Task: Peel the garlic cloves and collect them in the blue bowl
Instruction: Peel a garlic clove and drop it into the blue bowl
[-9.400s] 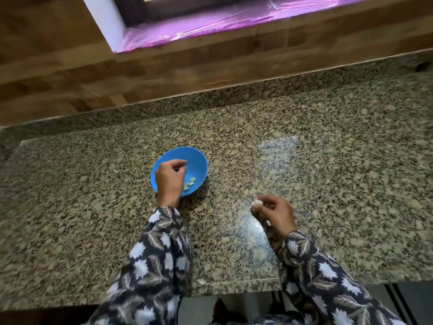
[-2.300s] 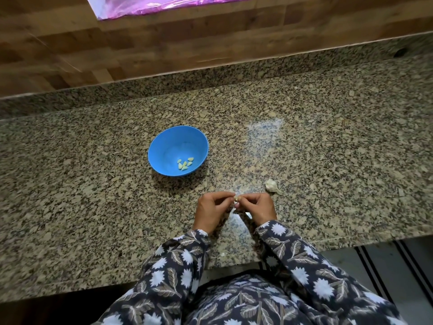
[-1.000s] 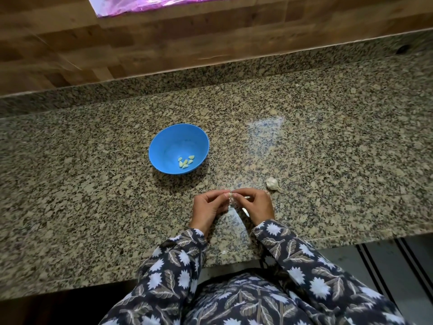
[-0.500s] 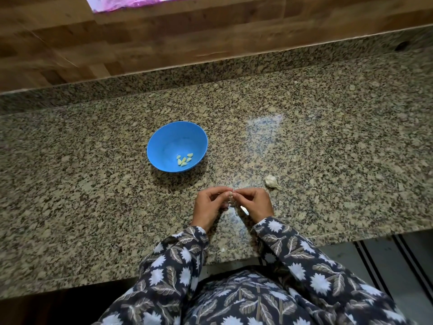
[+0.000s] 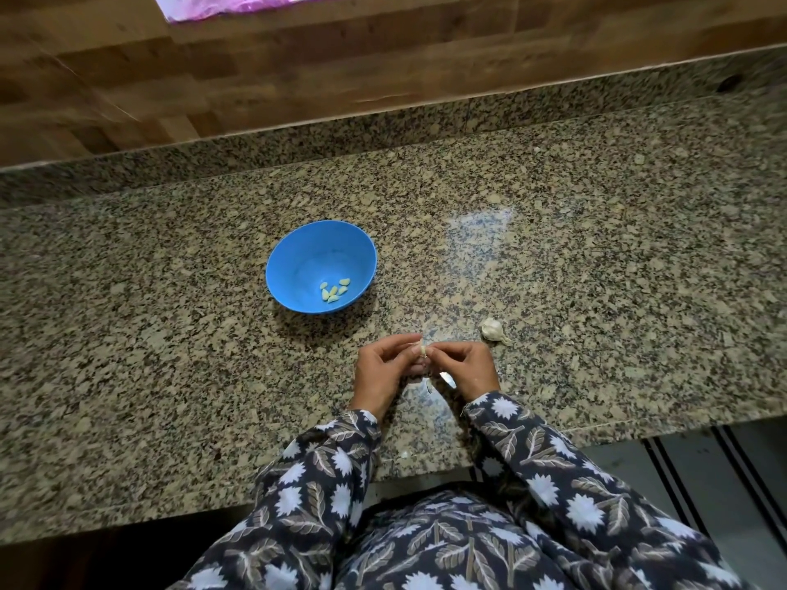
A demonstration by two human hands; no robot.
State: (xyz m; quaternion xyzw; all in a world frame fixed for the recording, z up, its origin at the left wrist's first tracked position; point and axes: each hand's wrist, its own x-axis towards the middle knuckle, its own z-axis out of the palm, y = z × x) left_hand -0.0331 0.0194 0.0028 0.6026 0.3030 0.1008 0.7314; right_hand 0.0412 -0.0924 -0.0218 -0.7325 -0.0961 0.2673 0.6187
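Left hand: the left hand (image 5: 381, 370) hovers just above the near part of the counter, fingers curled, thumb and fingertips pinching one end of a small garlic clove (image 5: 421, 348).
Right hand: the right hand (image 5: 467, 364) meets it from the other side, fingers likewise curled and pinching the same clove, so that the two sets of fingertips touch.
Clove in work: pale and mostly hidden between the fingers; whether its skin is on or off cannot be told.
Blue bowl: the blue bowl (image 5: 304, 257) stands upright on the counter, beyond the hands and to their left, well apart from them.
Collected so far: a handful of peeled cloves (image 5: 335, 290) lies in a loose cluster on the bowl's floor, towards its right side.
Garlic bulb: a papery white garlic bulb (image 5: 492, 329) rests on the stone just beyond the right hand, not touching it.
Surface: a speckled granite countertop (image 5: 170, 355) with a raised back edge, a patch of glare near its middle.
Backdrop: a wood-patterned wall (image 5: 298, 78), with a strip of pink sheet (image 5: 238, 4) at the top edge.
Clothing: dark sleeves (image 5: 323, 470) printed with white flowers and leaves reach to both wrists.
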